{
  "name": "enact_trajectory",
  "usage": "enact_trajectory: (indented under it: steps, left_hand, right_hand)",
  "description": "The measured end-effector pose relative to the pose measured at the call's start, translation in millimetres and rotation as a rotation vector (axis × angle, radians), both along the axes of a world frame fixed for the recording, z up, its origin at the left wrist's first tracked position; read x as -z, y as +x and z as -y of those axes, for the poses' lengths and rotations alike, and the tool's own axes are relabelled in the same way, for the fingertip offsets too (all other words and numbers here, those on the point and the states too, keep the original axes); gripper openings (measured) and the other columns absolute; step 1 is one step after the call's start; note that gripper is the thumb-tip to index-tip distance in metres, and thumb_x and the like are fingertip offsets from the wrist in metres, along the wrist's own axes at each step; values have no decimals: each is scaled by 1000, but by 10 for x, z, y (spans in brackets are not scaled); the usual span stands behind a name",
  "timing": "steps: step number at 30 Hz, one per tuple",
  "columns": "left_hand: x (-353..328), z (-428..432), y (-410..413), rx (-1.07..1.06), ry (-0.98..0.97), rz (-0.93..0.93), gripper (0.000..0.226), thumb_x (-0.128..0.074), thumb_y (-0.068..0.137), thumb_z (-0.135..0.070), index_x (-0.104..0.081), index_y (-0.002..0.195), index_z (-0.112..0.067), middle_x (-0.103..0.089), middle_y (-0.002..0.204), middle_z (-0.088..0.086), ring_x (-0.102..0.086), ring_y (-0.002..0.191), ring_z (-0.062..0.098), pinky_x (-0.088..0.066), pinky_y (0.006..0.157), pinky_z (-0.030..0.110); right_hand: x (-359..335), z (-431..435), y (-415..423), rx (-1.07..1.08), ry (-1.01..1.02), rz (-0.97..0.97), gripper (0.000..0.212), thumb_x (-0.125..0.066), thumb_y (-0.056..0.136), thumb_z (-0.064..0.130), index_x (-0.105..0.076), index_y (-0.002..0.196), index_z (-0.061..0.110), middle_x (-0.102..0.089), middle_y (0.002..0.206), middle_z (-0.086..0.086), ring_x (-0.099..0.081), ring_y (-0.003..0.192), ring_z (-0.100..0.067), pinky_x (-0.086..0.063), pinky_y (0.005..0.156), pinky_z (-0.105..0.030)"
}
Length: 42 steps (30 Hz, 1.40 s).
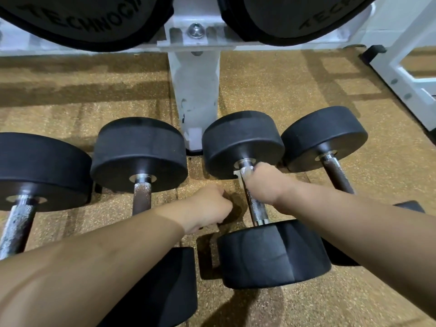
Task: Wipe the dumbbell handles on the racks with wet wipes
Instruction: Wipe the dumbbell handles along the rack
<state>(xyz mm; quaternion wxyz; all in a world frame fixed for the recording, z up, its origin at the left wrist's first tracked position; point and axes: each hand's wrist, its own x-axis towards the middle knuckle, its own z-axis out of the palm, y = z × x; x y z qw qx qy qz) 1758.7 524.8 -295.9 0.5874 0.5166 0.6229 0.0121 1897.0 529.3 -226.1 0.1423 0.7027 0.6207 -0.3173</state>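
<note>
White wipe (245, 172) wraps the far end of a dumbbell (273, 253) handle on the cork floor (354, 291), where the right hand (266, 182) grips it, fingers curled round. Beside it the left hand (207, 208) is fisted; cannot tell whether it holds anything.

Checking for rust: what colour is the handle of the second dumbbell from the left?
The handle is rusty brown, seen in the head view.

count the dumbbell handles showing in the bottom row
4. The far-left handle; the second handle beside it; the third handle, gripped by the right hand; the fourth handle at right. More may lie out of frame or behind the rack.
</note>
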Motion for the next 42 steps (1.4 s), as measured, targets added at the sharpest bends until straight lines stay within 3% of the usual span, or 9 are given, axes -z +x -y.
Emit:
enact_trajectory:
  steps: [3, 6, 11, 16, 19, 22, 32, 35, 42]
  left_hand:
    - [-35, -21, 34, -12, 52, 6, 23, -49, 92, -7, -67, 105, -12, -68, 99, 16, -62, 84, 28, -49, 65, 31]
    - [-35, -7, 103, 17, 134, -20, 21, -50, 88, 1, -63, 75, -10, -58, 74, 11, -52, 69, 23, -40, 56, 26]
    - [-96, -32, 123, 134, 219, 11, 14, -57, 95, -2, -70, 97, -6, -57, 75, -4, -57, 83, 18, -41, 60, 20]
    - [-314, -114, -188, -209, 128, 196, 33, -60, 83, -1, -75, 103, -24, -74, 104, 6, -71, 96, 25, -57, 73, 29]
    - [-481, -115, -456, -234, 76, 393, 55, -65, 68, -4, -72, 117, -29, -74, 119, 0, -69, 114, 24, -55, 90, 36]
    - [-613, 65, -692, -251, 102, 410, 35, -75, 69, -16, -77, 104, -21, -79, 104, 9, -72, 97, 21, -55, 97, 44]
    - [-734, 370, -1648, -490, 173, 459, 36, -82, 87, -24, -61, 95, 4, -68, 83, 11, -63, 76, 18, -51, 66, 25]
    - [-658, 341, -1819, -613, 83, 617, 15, -77, 82, -21, -70, 88, -9, -66, 93, 17, -63, 90, 29, -49, 82, 38]
    - [-593, 232, -1871, -659, 43, 733, 18, -59, 83, 4, -64, 74, -10, -60, 70, 9, -61, 63, 18, -52, 60, 28]
  right_hand:
    - [-46, 106, 67, -56, -128, -18, 32, -43, 105, 10, -63, 125, -5, -56, 84, -6, -59, 102, -33, -37, 63, -27]
    - [-290, 207, -25, -25, -276, -22, 27, -45, 102, 4, -65, 119, -5, -64, 106, -18, -61, 111, -37, -33, 65, -23]
    - [-490, 205, -33, 127, -127, -214, 24, -48, 103, 7, -66, 116, -2, -62, 105, -16, -61, 104, -31, -49, 85, -34]
    - [-388, 110, 203, 545, -221, -698, 29, -40, 100, 6, -61, 121, 4, -79, 100, -14, -77, 96, -25, -57, 99, -43]
    - [-312, 83, 111, 480, -309, -814, 26, -46, 104, 15, -64, 121, 5, -79, 103, -15, -76, 102, -31, -55, 102, -48]
    - [-222, 5, -158, 434, -302, -904, 27, -61, 102, 25, -69, 118, 5, -78, 105, -16, -73, 92, -28, -55, 96, -47]
    - [-145, -118, -1182, 411, -343, -1058, 22, -81, 84, 5, -72, 104, 1, -74, 85, -17, -70, 79, -23, -59, 91, -42]
    - [-170, -162, -1280, 521, -416, -1199, 22, -68, 91, -3, -68, 114, -2, -77, 106, -21, -75, 100, -28, -58, 97, -44]
    - [-122, -117, -1334, 670, -539, -1422, 37, -43, 93, -14, -59, 126, -7, -71, 116, -30, -73, 104, -42, -61, 91, -46]
